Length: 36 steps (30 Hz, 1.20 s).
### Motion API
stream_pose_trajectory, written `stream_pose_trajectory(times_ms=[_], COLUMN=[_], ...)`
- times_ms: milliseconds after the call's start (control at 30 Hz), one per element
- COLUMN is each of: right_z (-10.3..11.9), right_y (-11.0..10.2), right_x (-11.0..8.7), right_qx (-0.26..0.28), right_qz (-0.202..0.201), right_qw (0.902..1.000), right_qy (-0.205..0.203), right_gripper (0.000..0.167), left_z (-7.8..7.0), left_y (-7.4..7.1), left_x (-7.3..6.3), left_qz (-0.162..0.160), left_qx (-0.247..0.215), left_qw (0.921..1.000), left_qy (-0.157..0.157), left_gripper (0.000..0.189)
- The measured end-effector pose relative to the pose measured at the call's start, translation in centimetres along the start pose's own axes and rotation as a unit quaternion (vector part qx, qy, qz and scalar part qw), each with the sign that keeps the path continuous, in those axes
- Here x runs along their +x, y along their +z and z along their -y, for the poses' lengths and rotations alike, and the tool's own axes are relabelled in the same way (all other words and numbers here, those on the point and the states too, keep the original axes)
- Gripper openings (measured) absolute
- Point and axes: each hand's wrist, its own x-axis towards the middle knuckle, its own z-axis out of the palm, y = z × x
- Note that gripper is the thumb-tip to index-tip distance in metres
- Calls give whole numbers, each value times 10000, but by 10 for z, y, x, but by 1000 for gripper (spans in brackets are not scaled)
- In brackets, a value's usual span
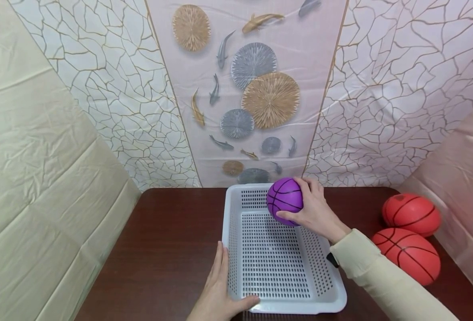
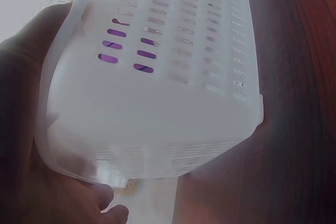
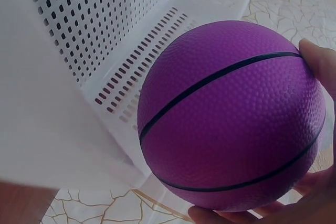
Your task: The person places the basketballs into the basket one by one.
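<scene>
A purple basketball (image 1: pixel 282 198) with black lines is gripped by my right hand (image 1: pixel 314 211), its thumb and fingers spread around the ball's right side. The ball is over the far right part of a white perforated plastic basket (image 1: pixel 276 307); in the right wrist view, the ball (image 3: pixel 231 119) covers part of the basket wall (image 3: pixel 147 56). My left hand (image 1: pixel 224 287) rests against the basket's near left corner, fingers straight along the left side and thumb on the front rim. Through the slots of the basket wall (image 2: pixel 157 98) in the left wrist view, purple shows.
Two red basketballs (image 1: pixel 406 254) lie together on the dark brown table (image 1: pixel 168 249), right of the basket and beyond my right sleeve. Behind the table hangs a patterned cloth (image 1: pixel 236 98). Beige cloth (image 1: pixel 39 178) hangs along the left side.
</scene>
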Motion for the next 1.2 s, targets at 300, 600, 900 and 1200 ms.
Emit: stream_pose_trajectory(times_ms=[300,600,900,1200], right_z=[3,2,1,-2], right_y=[8,17,24,34], right_x=[6,9,13,16], right_qx=[-217,-379,-518,-615], right_qz=[62,114,49,62], right_qw=[9997,9991,9986,9980], right_qy=[43,143,115,114], right_gripper=[104,103,104,106], left_z=[-1,0,1,-1], left_y=[0,-1,-1,-2], left_x=[0,1,1,-1], left_qz=[44,63,49,126], left_qx=[33,-2,-75,-163], left_qw=[10000,10000,10000,9997], left_qy=[-3,-22,-17,-136], left_gripper=[133,133,134,133])
